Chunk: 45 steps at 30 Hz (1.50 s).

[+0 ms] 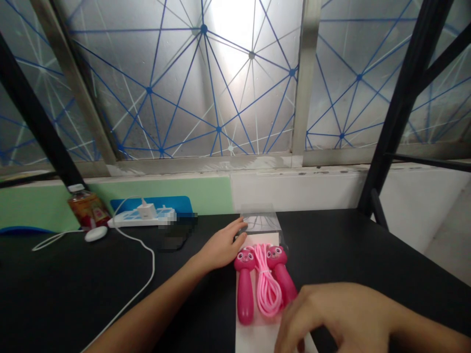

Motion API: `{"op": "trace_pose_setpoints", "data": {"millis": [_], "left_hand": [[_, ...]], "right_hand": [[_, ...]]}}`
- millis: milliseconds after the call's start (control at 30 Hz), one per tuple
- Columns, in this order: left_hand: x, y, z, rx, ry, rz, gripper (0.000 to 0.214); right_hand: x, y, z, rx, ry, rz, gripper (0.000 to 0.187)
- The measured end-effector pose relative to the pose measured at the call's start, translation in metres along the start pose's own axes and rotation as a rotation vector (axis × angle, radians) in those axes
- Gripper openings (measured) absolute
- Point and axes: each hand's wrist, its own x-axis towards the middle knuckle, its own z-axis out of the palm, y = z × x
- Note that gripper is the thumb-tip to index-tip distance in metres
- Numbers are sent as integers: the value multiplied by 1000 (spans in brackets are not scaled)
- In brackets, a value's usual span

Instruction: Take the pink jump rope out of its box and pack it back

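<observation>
A pink jump rope (pixel 268 289) lies on a white card (pixel 253 338) on the black table. Its two darker pink handles (pixel 245 294) have animal-face tops, and the cord is coiled and tied between them. A clear plastic bag (pixel 262 221) shows past the card's far end. My left hand (pixel 222 245) rests at the upper left edge of the bag, fingers stretched and thumb apart. Over the card's lower right side is my right hand (pixel 331 314), loosely bent with fingers pointing down. It covers the end of the right handle; its fingertips are partly hidden.
On the left stand a drink bottle (pixel 88 208) and a white power strip (pixel 128 217) with a plugged-in charger (pixel 146 211). A white cable (pixel 153 264) runs across the black table (pixel 368 255). Near the bottle lies a white mouse (pixel 96 234). Black frame posts (pixel 395 113) rise at both sides.
</observation>
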Motion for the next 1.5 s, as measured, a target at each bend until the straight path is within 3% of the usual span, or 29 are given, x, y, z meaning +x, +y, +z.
{"op": "trace_pose_setpoints", "data": {"millis": [67,133,233,300,367,467,733,867,1133,1500], "left_hand": [[-1,2,0,26,-11,23,46],[-2,8,-2,51,51,40,45],[-9,22,-10,89,165,54,37],[-16,32,-17,129,92,36,32],[-25,39,-22,155,-73,7,37],[-37,46,-26,181,-243,10,42],[-41,49,-20,49,-218,-52,33],[-42,41,-21,-48,-252,-49,29],[-42,40,-24,55,-257,-23,35],[-38,29,-20,25,-303,-27,36]], "right_hand": [[-4,5,-7,-39,248,121,29],[-6,14,-12,-217,516,252,22],[-9,34,-16,-533,706,385,19],[-12,49,-15,-615,694,421,32],[-13,60,-12,-611,657,432,41],[-11,66,-5,-535,644,438,34],[-3,69,-3,-327,725,539,24],[2,72,-1,-376,710,549,21],[-3,71,3,-575,657,571,23],[0,86,0,-493,658,525,22]]}}
